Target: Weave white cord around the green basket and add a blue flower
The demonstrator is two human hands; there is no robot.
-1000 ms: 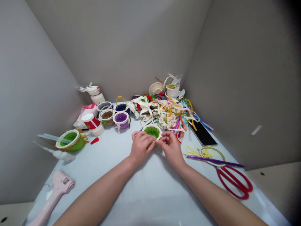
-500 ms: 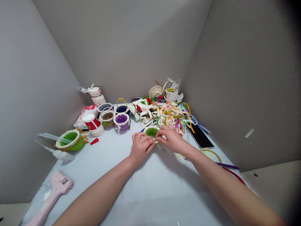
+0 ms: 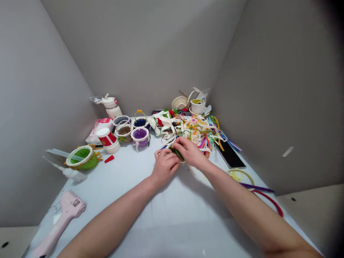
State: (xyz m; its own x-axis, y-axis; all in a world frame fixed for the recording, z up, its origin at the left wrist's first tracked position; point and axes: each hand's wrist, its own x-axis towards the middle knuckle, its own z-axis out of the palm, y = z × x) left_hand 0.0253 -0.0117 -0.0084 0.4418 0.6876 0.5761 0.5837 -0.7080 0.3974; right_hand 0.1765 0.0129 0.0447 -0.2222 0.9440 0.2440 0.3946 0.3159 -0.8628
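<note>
At frame centre, the left hand [image 3: 164,165] and right hand [image 3: 189,152] both grip the small green cup [image 3: 176,152], mostly covered, just below the ribbon pile [image 3: 192,130].

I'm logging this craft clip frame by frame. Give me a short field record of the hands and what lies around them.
left hand: grips small green basket
right hand: over the basket, fingers on it
behind: ribbon and lace pile
far left: four lace-rimmed baskets, one purple basket
near left: pink glue gun
right edge: red scissors, black phone
</note>
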